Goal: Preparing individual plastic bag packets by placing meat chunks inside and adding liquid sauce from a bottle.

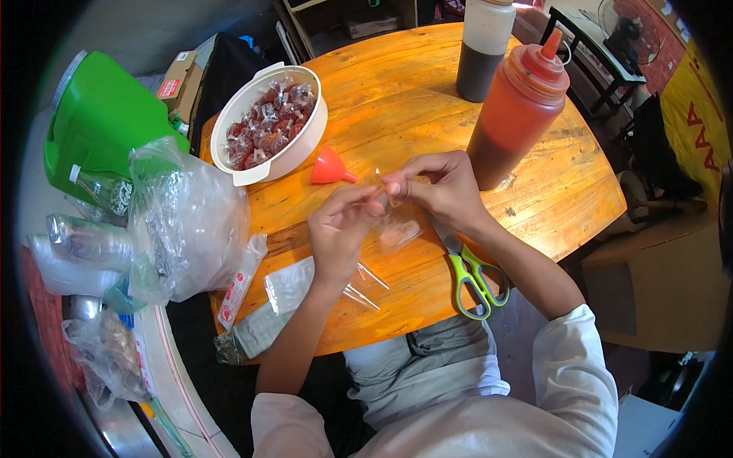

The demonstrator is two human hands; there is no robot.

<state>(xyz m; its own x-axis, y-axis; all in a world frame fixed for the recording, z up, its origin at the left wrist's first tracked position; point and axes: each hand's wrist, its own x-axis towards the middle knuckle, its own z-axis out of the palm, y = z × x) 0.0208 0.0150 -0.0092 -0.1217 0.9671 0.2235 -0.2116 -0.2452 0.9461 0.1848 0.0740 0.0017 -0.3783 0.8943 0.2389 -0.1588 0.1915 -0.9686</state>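
Note:
Above the wooden table [412, 309], my left hand [346, 226] and my right hand [438, 186] meet with fingertips pinched on a small clear plastic bag [385, 200]. Below them lies a crumpled bit of clear plastic [400, 232]. Just behind my left hand a red funnel [332, 167] rests on its side. Green-handled scissors [471, 280] lie by my right forearm, blades partly hidden under it. Clear plastic sleeves [292, 283] are spread beside and partly behind my left forearm. A red-tinted squeeze bottle [518, 114] holding dark liquid stands beyond my right hand.
An oval cream tub [312, 134] holds many small knotted bags of dark red liquid. A second squeeze bottle [484, 51] stands at the far edge. At left are a large clear plastic bag [189, 229], a green container [109, 120], and a long printed packet [241, 280].

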